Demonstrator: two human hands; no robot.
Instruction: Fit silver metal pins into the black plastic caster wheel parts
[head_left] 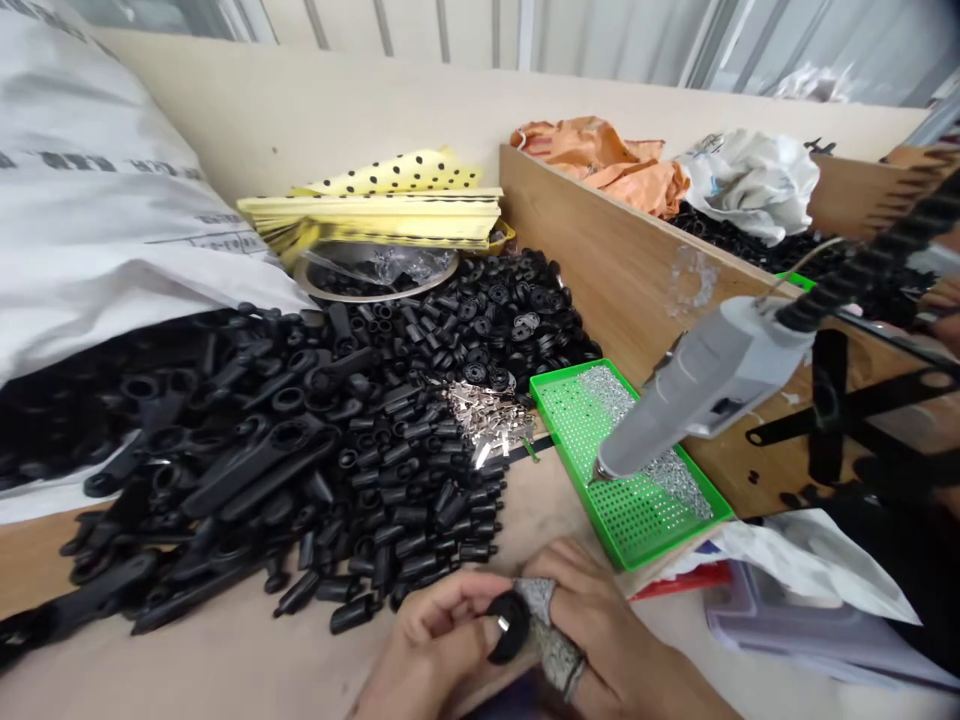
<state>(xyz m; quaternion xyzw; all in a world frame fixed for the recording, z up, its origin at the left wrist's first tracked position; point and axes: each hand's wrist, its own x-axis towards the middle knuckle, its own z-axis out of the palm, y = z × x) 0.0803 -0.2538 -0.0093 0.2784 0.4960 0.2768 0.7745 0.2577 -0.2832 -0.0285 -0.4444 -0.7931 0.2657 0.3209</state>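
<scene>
At the front edge of the bench, my left hand (439, 630) pinches a small black round plastic part (513, 625) between thumb and fingers. A shiny metal clip (502, 622) shows on the part's near side. My right hand (600, 620) meets it from the other side, its fingers curled in against the part. Grey patterned wrapping (559, 655) covers some of those fingers. What the right fingertips grip is partly hidden behind the part and the wrapping.
Black plastic handles (262, 470), short black cylinders (405, 510) and round black caps (517, 310) are heaped left and beyond. Small metal clips (487, 415) lie beside a green tray (637, 540) of screws. A grey electric screwdriver (697, 390) hangs over the tray, near a wooden divider (585, 240).
</scene>
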